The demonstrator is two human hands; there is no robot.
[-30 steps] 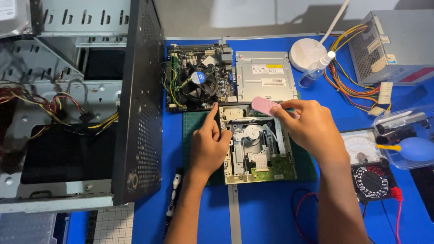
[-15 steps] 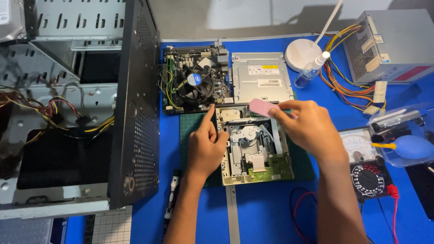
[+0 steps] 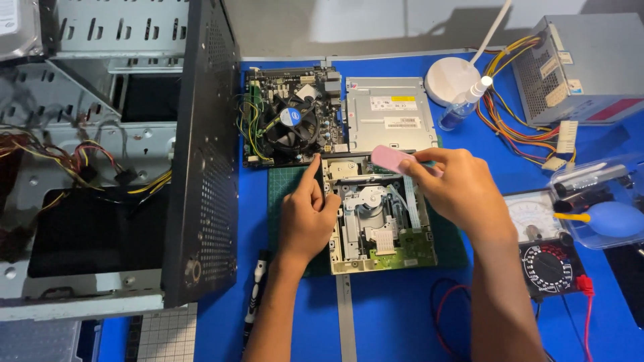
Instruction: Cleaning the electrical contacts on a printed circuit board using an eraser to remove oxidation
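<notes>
motherboard (image 3: 290,115) crowds drive (image 3: 379,214) (tower (image 3: 201,154) leftward)

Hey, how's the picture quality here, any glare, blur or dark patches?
Head view: sharp and evenly lit over the opened drive; both hands crisp; pale glare on the grey wall at top; the computer case interior on the left sits in shadow; slight wide-angle bending near the edges.

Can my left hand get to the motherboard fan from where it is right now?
Probably yes. The left hand rests on the left edge of the opened optical drive, index finger pointing up toward the motherboard fan just beyond it. Nothing lies between them; the right hand with its pink eraser is off to the side.
</notes>
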